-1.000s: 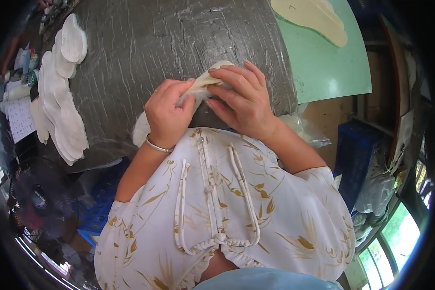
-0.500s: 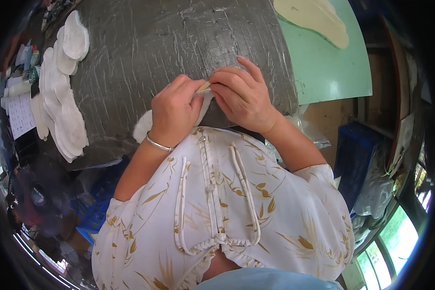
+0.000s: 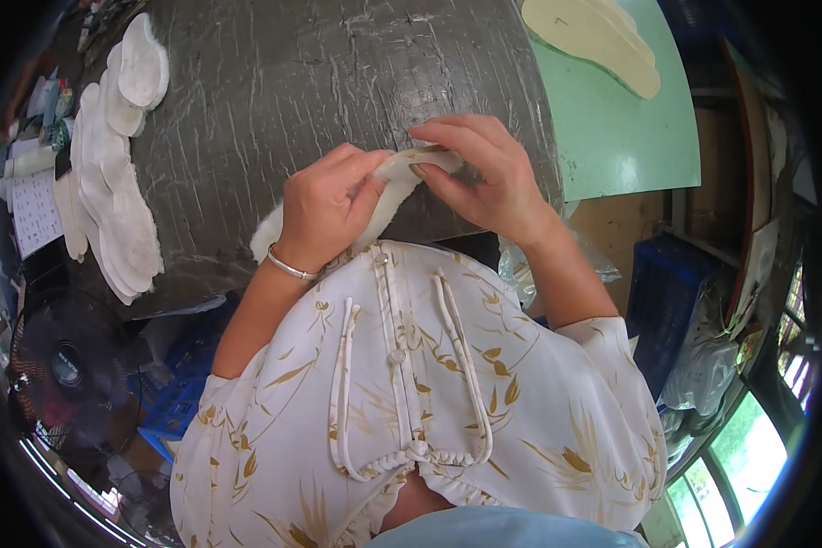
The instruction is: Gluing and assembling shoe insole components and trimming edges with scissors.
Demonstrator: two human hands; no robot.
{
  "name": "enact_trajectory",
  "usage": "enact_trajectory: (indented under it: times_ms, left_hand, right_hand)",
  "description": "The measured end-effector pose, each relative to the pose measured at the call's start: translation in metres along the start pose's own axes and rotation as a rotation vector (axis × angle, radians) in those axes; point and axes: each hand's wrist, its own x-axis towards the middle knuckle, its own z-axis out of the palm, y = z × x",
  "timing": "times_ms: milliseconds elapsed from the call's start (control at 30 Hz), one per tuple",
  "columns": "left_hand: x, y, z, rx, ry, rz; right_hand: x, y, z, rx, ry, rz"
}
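White fleecy piece (image 3: 395,203) in two-handed grip, above the near part of the dark tabletop; clock positions are read about the hands, twelve pointing away from the person. The left hand (image 3: 331,203), at nine o'clock of the piece, pinches its edge narrowly between thumb and bent fingers. The right hand (image 3: 486,173), at three o'clock, has its thumb and forefinger parted, with the upper end of the piece between them; from where I stand, I cannot tell whether they press on it. The piece slants from that end down toward seven o'clock, under the left thumb. A bracelet (image 3: 292,265) rings the left wrist. At eight o'clock, just beside that wrist, a stretch of white fleece (image 3: 267,233) shows on the dark tabletop (image 3: 265,110), which is wrinkled and glossy. At nine o'clock, well apart from the hands, white insoles (image 3: 123,201) lie overlapping in a row along the edge; a printed sheet (image 3: 36,215) lies beyond them. At two o'clock, cream insole shapes (image 3: 603,46) rest on a green board (image 3: 626,151). A clear plastic bag (image 3: 594,258) and, farther out, a blue bin (image 3: 659,297) occupy four o'clock. A dark fan (image 3: 68,361) stands at eight o'clock; a patterned white blouse (image 3: 356,384) fills six o'clock.
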Motion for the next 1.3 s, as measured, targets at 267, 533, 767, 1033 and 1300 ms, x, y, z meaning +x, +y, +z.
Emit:
enact_trajectory:
  times_ms: [267, 533, 767, 1033, 1300]
  left_hand:
    - [-0.001, 0.005, -0.006, 0.080, -0.037, 0.036]
    - [-0.003, 0.008, -0.007, 0.104, 0.024, 0.070]
    - [-0.004, 0.008, -0.001, 0.071, 0.070, 0.033]
    - [-0.006, 0.007, -0.001, -0.244, 0.022, -0.167]
    - [-0.004, -0.005, 0.002, -0.209, 0.066, -0.162]
  right_hand:
    - [-0.004, 0.003, -0.004, -0.014, -0.074, -0.021]
    - [-0.009, 0.010, -0.001, -0.198, 0.025, -0.200]
    - [-0.014, 0.012, 0.004, -0.337, 0.070, -0.259]
    - [-0.016, 0.015, 0.009, -0.345, 0.118, -0.402]
    - [-0.012, 0.017, 0.013, -0.160, 0.090, -0.208]
